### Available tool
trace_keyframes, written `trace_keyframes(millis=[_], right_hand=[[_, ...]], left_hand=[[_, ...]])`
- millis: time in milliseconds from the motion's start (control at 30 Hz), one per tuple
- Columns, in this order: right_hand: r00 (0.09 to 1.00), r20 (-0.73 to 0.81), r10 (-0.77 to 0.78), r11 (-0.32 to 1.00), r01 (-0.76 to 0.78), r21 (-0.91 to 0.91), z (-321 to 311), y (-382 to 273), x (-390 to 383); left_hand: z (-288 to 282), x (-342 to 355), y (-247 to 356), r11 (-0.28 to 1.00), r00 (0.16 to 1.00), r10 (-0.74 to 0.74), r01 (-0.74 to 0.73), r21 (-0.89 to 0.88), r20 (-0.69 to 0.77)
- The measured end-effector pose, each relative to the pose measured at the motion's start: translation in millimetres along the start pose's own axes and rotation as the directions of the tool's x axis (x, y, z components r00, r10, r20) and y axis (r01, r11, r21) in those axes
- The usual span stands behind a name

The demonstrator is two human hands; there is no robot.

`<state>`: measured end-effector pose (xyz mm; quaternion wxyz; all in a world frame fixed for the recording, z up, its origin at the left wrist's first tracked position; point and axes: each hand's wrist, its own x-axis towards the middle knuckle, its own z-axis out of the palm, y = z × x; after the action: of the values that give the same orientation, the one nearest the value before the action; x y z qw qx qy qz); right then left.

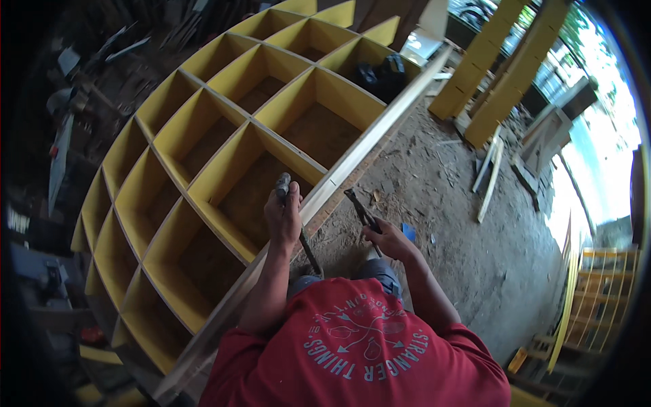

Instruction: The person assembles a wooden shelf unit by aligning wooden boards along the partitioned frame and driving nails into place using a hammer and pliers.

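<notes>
My left hand [281, 220] is closed around a hammer [283, 184], close below its grey head, with the dark handle slanting down past my wrist. It is over the pale wooden strip [373, 144] that runs along the straight edge of a yellow gridded wooden frame [251, 122]. A small dark mark or nail shows on the strip, right of the hammer head. In my right hand [390, 239] is a dark pair of pincers [356, 203], gripped by the handles. Their jaws point toward the strip but stay apart from it.
A black plastic bag [381, 73] sits in a far compartment of the frame. Yellow boards [519, 74] stand upright at the far right, near loose wood strips [489, 178] on the dirt floor. A blue scrap [408, 231] lies by my right hand. Slatted wooden frames [600, 292] are at the right.
</notes>
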<state>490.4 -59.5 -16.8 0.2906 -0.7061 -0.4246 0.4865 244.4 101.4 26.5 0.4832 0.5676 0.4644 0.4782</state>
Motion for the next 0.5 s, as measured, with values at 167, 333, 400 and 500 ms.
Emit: trace_keyframes(millis=[167, 333, 400, 500], right_hand=[[0.962, 0.261, -0.084, 0.981, 0.126, -0.148, -32.4, -13.0, 64.2], [0.903, 0.415, -0.113, 0.977, 0.177, -0.119, -48.4, -20.8, 75.8], [0.880, 0.458, -0.121, 0.981, 0.178, -0.082, -49.6, -20.9, 77.9], [0.865, 0.494, -0.090, 0.996, 0.083, 0.035, -48.7, -21.5, 77.0]], left_hand=[[16.1, 13.5, -18.6, 0.989, 0.988, -0.111, 0.120, 0.082, -0.107], [29.4, 10.4, -17.1, 0.920, 0.972, -0.020, 0.109, 0.377, -0.233], [29.5, 9.2, -13.6, 0.859, 0.971, -0.037, 0.152, 0.489, -0.236], [36.7, 10.8, -2.2, 0.781, 0.974, -0.054, 0.180, 0.598, -0.222]])
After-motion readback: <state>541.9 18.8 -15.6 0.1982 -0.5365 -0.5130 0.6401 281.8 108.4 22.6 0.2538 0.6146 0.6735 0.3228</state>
